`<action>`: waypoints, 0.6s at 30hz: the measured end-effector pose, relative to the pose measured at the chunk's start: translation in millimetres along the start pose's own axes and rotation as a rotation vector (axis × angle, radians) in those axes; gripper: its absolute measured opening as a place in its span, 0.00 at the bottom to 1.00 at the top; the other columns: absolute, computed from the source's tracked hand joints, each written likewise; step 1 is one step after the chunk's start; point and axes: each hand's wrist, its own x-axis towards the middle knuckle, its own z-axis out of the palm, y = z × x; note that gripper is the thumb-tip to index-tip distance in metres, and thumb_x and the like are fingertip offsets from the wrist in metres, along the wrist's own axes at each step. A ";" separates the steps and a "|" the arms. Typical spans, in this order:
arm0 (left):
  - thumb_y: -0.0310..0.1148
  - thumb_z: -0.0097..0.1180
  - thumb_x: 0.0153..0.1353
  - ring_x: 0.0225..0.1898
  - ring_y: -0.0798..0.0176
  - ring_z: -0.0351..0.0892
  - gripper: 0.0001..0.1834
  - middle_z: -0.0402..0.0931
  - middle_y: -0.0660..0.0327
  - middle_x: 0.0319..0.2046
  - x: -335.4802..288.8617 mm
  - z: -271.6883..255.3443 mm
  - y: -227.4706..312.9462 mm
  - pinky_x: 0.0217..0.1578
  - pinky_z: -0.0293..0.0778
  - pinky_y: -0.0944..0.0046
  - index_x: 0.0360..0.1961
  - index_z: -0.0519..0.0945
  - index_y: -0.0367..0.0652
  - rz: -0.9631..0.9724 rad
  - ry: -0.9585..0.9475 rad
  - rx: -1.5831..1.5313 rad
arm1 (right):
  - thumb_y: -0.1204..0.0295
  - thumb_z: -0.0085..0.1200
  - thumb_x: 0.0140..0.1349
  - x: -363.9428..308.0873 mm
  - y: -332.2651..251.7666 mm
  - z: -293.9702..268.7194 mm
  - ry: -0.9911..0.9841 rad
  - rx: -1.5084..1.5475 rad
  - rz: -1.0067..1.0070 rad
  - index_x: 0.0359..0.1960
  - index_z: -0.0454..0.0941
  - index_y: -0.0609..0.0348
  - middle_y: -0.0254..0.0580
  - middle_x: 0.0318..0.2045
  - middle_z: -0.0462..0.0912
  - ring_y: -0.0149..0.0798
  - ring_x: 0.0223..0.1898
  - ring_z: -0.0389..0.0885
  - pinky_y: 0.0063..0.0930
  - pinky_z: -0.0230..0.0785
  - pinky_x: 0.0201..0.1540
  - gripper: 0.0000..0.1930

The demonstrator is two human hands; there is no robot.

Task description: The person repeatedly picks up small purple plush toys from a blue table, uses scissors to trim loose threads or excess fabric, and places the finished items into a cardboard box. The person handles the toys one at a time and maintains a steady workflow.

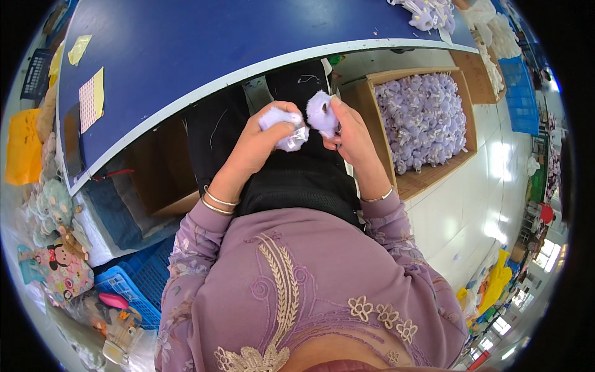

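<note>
Plush toy sits pinched in my right hand over my lap, below the desk edge, my left hand clamped on its white part; I'd keep both grips tight and close.

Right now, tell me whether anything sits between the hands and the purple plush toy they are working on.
Nothing visible does. The left hand and the right hand both already grip the purple plush toy directly, over the lap. The cardboard box of similar toys stands off to the right, apart from them.
</note>
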 end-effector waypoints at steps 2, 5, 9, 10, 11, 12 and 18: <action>0.32 0.57 0.61 0.35 0.70 0.77 0.13 0.78 0.62 0.35 0.6 5.9 1.7 0.34 0.77 0.67 0.46 0.76 0.40 -0.001 0.053 0.082 | 0.54 0.49 0.69 2.0 1.5 0.1 -0.029 0.045 0.029 0.39 0.74 0.59 0.32 0.25 0.71 0.21 0.19 0.61 0.17 0.55 0.19 0.19; 0.35 0.60 0.62 0.33 0.74 0.75 0.13 0.77 0.66 0.32 1.6 7.5 2.1 0.32 0.75 0.70 0.44 0.77 0.40 -0.027 0.108 0.214 | 0.53 0.49 0.69 1.5 -4.1 9.8 -0.026 -0.169 -0.007 0.38 0.74 0.60 0.31 0.24 0.70 0.20 0.19 0.61 0.16 0.55 0.19 0.19; 0.35 0.60 0.62 0.31 0.76 0.74 0.11 0.77 0.67 0.29 -1.0 5.9 2.8 0.31 0.71 0.72 0.41 0.79 0.39 -0.059 0.137 0.268 | 0.52 0.50 0.68 0.0 -6.6 19.5 -0.065 -0.305 0.005 0.37 0.75 0.60 0.28 0.22 0.69 0.19 0.18 0.62 0.16 0.55 0.19 0.21; 0.35 0.60 0.62 0.30 0.76 0.73 0.11 0.77 0.67 0.29 -2.2 4.2 1.9 0.31 0.71 0.72 0.40 0.80 0.39 -0.057 0.141 0.277 | 0.51 0.50 0.68 0.8 -3.7 19.2 -0.075 -0.310 0.011 0.37 0.75 0.60 0.28 0.21 0.69 0.19 0.18 0.62 0.15 0.55 0.19 0.21; 0.34 0.60 0.61 0.30 0.76 0.73 0.11 0.77 0.67 0.29 -3.4 1.5 0.2 0.32 0.70 0.72 0.39 0.80 0.38 -0.056 0.146 0.285 | 0.51 0.51 0.68 1.5 -1.2 19.1 -0.084 -0.315 0.017 0.36 0.75 0.60 0.27 0.21 0.69 0.19 0.18 0.62 0.15 0.55 0.18 0.21; 0.34 0.59 0.61 0.30 0.76 0.73 0.10 0.77 0.67 0.29 -4.3 -0.3 -0.7 0.32 0.70 0.73 0.39 0.80 0.38 -0.055 0.150 0.294 | 0.51 0.51 0.68 1.9 0.6 19.4 -0.095 -0.315 0.011 0.37 0.75 0.60 0.27 0.21 0.69 0.19 0.18 0.62 0.15 0.54 0.18 0.21; 0.35 0.60 0.60 0.29 0.76 0.72 0.11 0.76 0.67 0.28 -3.1 -1.9 -2.8 0.32 0.68 0.73 0.38 0.80 0.37 -0.054 0.198 0.327 | 0.54 0.54 0.66 0.8 2.4 22.9 -0.088 -0.332 0.039 0.38 0.76 0.60 0.27 0.21 0.70 0.19 0.18 0.63 0.15 0.54 0.18 0.19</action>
